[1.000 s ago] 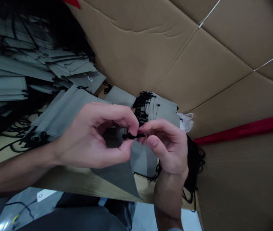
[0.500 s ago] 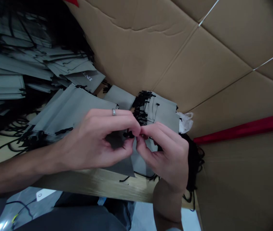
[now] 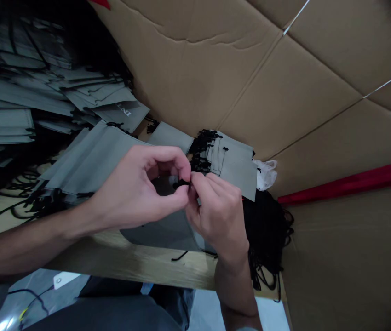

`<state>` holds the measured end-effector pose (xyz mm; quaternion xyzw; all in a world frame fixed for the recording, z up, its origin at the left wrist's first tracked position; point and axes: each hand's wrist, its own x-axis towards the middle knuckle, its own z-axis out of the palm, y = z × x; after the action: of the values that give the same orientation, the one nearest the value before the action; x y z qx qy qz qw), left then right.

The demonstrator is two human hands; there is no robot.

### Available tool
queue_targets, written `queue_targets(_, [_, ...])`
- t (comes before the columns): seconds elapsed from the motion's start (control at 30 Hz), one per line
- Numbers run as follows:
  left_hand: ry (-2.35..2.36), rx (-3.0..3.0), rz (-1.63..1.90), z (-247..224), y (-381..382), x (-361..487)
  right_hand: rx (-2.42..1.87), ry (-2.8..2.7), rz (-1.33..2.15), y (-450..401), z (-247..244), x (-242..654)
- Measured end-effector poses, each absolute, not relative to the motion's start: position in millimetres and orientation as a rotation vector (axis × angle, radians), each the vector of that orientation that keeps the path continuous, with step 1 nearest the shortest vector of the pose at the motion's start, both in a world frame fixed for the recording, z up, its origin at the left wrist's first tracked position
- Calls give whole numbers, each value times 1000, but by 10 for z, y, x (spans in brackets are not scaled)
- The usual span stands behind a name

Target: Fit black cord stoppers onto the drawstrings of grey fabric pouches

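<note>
My left hand (image 3: 140,188) is closed in a pinch on a short black cord (image 3: 181,184), thumb and forefinger meeting around it. Fingertip to fingertip with it, my right hand (image 3: 218,211) also pinches at the cord, its fingers curled. Under both hands lies a grey fabric pouch (image 3: 163,234), partly covered by them. How the cord joins the pouch is hidden. Left of my hands is a fanned row of grey pouches (image 3: 88,161) with black cord ends. Just beyond my right hand sits a stack of grey pouches (image 3: 240,170) with black knotted cords.
A large heap of grey pouches (image 3: 2,92) fills the far left. A bundle of black cords (image 3: 266,230) lies at the right by a crumpled clear plastic bag (image 3: 266,174). Cardboard (image 3: 216,69) walls the back and right, with a red strip (image 3: 347,181). The wooden table edge (image 3: 140,262) is nearest.
Both hands have shifted slightly up and left. My right hand has turned and curled its fingers more tightly, uncovering more of the cord bundle behind it.
</note>
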<state>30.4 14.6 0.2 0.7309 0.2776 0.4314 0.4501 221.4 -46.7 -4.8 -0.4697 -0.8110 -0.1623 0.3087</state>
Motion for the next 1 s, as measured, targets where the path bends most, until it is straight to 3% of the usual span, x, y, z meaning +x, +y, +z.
queue_targets(0.37, [681,1798,1044,55,181,274,-1186,-2004,-89,-525,16,2318])
queue_targets(0.67, [644,1836,974,99,135,244,-945,-1783,604,-417,-52,2442])
queue_targets(1.0, [503,1913,983,102,180,211,-972,-1796,731,-421,-47,2453])
